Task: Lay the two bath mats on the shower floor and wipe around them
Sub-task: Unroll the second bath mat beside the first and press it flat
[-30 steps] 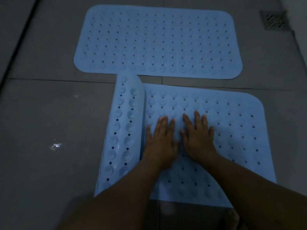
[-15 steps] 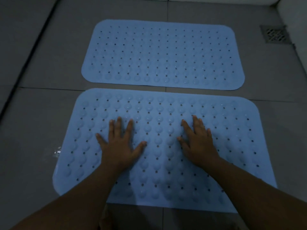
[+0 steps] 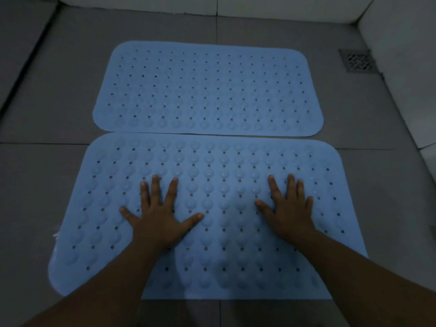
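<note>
Two light blue bath mats with rows of holes and round bumps lie flat on the grey tiled shower floor (image 3: 47,175). The far mat (image 3: 207,90) is spread out, and its near edge almost touches the near mat (image 3: 219,161). My left hand (image 3: 158,218) rests palm down on the near mat's left half, fingers spread. On the right half my right hand (image 3: 289,211) also presses flat with fingers apart. Neither hand holds anything.
A square metal floor drain (image 3: 358,61) sits at the back right, by the light wall (image 3: 401,43). Another pale wall or ledge (image 3: 212,5) runs along the back. A small wet glint (image 3: 55,234) shows at the near mat's left edge.
The near mat's folded left part has been laid out flat. My hands have moved apart from the mat's middle toward its left and right halves. The view has tilted up.
</note>
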